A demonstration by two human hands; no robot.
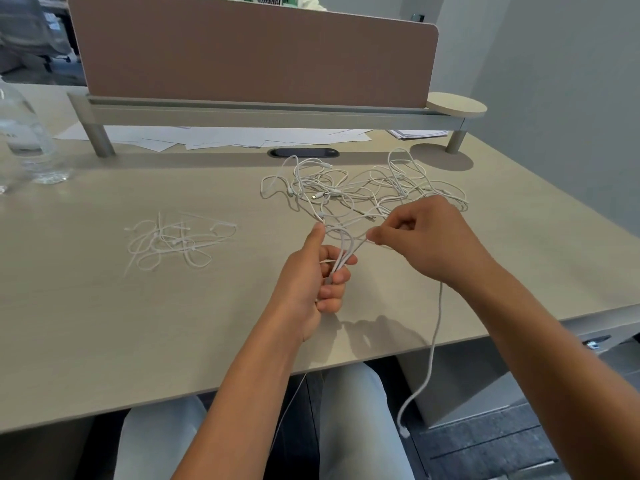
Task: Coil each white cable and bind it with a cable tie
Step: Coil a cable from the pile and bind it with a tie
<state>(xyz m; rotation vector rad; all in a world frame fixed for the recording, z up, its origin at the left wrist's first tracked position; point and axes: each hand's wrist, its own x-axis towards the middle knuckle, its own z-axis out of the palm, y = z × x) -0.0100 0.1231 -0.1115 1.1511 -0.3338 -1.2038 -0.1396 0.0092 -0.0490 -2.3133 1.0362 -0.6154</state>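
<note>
1. White cable [341,252], partly looped, stands in the grip of a person's left hand [317,277] above the near middle of a pale wood-grain desk [104,323]. The fingers curl round several gathered strands while the thumb points up and away, its tip against the top of the loops.

2. Right hand [427,239] pinches the same cable just to the right of the loops, thumb and forefinger closed on the strand and the other fingers curled loosely behind.

3. From under the right wrist the cable's free end [403,433] drops over the desk's front edge and hangs beside the person's knee, its plug near the floor.

4. Beyond both hands, a tangled heap of white cables [363,188] sprawls over the far right part of the desk, several plugs visible among the strands. Its nearest strands run toward the hands; whether they join the held cable cannot be told.

5. To the left, well apart from the heap, a loose pile of white cable ties [173,242] lies flat on the desk.

6. A clear plastic bottle [26,133] stands at the far left edge.

7. Scattered white papers [207,138] lie beneath a raised shelf rail [242,114] that carries a brown divider screen [252,53], with a dark cable port [303,153] set into the desk just in front.

8. Light trousers [353,420] show below the desk edge.
</note>
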